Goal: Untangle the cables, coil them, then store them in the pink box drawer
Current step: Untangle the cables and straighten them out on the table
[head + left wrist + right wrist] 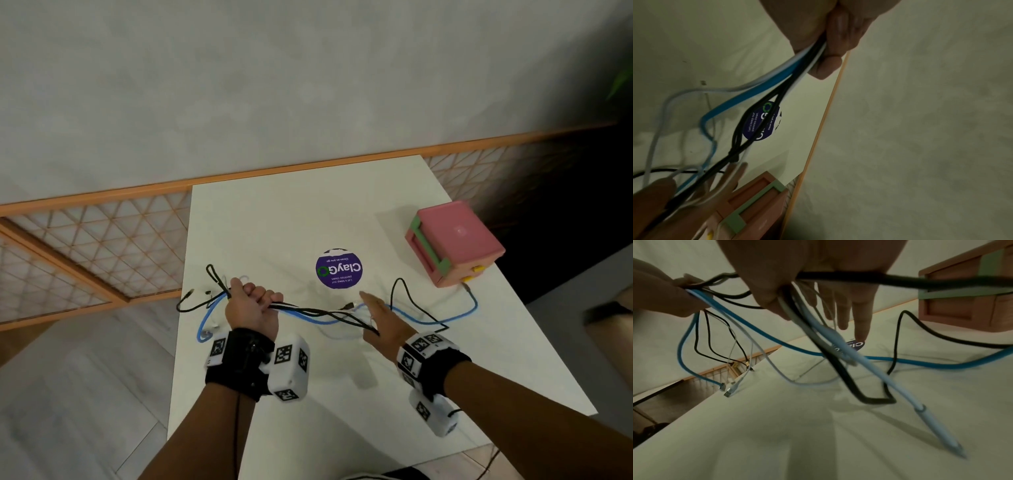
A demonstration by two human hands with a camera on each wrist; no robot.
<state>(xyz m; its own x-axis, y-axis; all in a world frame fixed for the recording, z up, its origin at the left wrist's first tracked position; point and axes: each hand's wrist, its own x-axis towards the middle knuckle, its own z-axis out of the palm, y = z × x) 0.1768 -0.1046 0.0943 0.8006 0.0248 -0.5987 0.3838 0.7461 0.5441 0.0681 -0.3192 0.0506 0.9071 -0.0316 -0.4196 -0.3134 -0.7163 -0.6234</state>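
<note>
A tangle of blue (459,317), black (404,291) and white cables lies across the white table (274,219). My left hand (255,301) is raised and grips a bundle of them in its fist (836,40); loose ends hang out of its left side near the table edge. My right hand (380,315) hovers to the right with straight fingers (861,318), and the strands run between its thumb and fingers. A white plug end (937,430) dangles below it. The pink box (455,240) with green trim stands at the table's right edge, its drawers closed.
A round purple sticker (339,269) sits mid-table, just beyond the cables. An orange-railed lattice fence (102,197) runs behind and left of the table. The blue cable's far end lies close to the box's front corner.
</note>
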